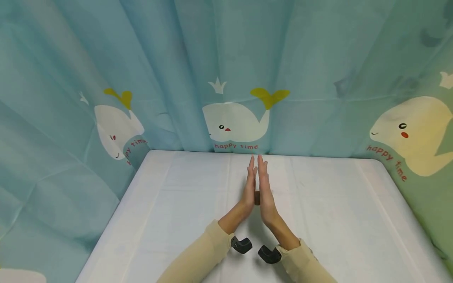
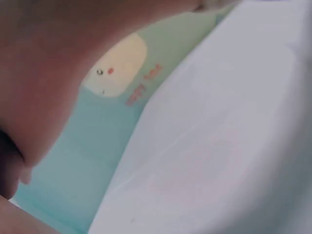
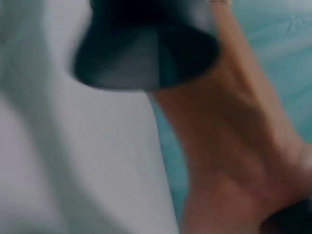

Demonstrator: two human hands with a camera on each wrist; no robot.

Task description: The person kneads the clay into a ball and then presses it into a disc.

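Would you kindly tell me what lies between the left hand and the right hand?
In the head view, a small brown object shows between the left hand and the right hand; I cannot tell what it is.

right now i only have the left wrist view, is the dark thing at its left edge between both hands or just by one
Observer: Between both, it seems: the head view shows a small brown object between the palms of the left hand and right hand.
Operator: how are the fingers lying
Observer: Straight on both hands in the head view, pointing away from the person, toward the middle printed whale on the blue curtain.
Operator: anything at the right wrist
Observer: Yes, a black device shows there in the head view, beside the cream sleeve.
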